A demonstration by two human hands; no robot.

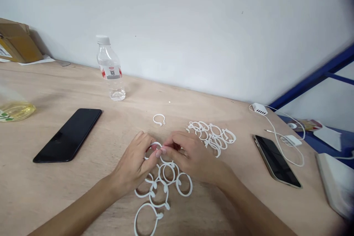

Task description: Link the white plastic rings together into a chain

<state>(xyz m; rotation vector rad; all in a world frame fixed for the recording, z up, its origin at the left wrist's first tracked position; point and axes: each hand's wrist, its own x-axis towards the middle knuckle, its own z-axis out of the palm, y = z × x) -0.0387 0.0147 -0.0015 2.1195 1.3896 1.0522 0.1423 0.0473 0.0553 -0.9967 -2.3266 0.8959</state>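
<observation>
A white plastic ring (156, 143) is pinched between both hands above the table. My left hand (133, 160) holds its left side with thumb and fingers. My right hand (190, 153) closes thumb and forefinger on the ring's right side, and the two thumb tips meet there; the ring's joint is hidden. Several loose white rings (159, 215) with small clasps lie below and between the hands. Past my fingertips rests a single ring (158, 115) with a gap in it. Beyond my right hand is a heap of similar rings (212, 143).
To the left are a black phone (69, 136), a clear water bottle (110, 66), a container of yellow liquid (19, 111) and a cardboard box (20, 42). On the right lie another phone (276, 160), a white cable (276, 140) and a white charger hub (259, 109).
</observation>
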